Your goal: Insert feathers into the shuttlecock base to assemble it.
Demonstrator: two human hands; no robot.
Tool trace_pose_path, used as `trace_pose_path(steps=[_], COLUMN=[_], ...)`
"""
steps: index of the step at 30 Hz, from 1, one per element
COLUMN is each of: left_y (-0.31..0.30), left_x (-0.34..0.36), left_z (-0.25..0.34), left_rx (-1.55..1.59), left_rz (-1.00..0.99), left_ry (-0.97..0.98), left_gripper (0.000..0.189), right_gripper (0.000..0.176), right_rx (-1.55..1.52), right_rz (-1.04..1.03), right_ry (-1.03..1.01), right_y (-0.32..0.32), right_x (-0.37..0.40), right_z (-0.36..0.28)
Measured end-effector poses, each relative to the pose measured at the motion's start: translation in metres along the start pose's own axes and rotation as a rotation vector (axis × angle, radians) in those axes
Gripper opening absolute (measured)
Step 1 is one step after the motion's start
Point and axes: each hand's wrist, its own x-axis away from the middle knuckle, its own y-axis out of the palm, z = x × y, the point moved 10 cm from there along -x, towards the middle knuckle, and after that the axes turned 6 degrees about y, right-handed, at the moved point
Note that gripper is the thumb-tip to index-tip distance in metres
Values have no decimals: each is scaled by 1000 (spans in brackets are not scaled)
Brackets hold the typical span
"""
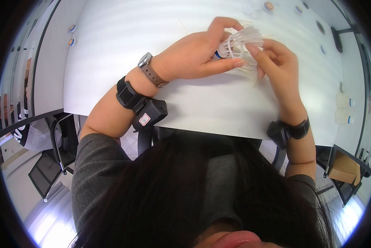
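Note:
A white feather shuttlecock [236, 41] with a blue band around its base is held over the white table. My left hand [193, 56] has its fingers curled around the base and lower quills, thumb in front. At the feather end, my right hand [278, 62] pinches with thumb and fingers near the rim; whether it grips one feather or the rim is hard to make out. Pale thin quills or feathers [183, 27] show beneath and behind the shuttlecock, partly hidden by my hands.
Shuttlecock bases [72, 42] lie at the table's left edge, with another [269, 6] at the far side. Two whole shuttlecocks [344, 100] sit at the right edge. A cardboard box [344, 168] is lower right. Black boxes [151, 115] are strapped to both forearms.

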Motion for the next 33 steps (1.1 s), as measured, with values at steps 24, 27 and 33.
trace_pose_path(steps=[24,27,33], left_y=[-6,-6,-5], left_x=[1,1,1], left_z=[-4,-3,-6], left_rx=[-23,-20,-4], left_rz=[32,27,48], left_ry=[-3,-9,5], left_gripper=[68,68,67], right_gripper=[29,31,31], right_rx=[-144,-164,-186], right_rz=[-122,-149,-156], right_ry=[6,23,31], right_y=[10,11,10], right_x=[0,-2,0], right_z=[2,2,3])
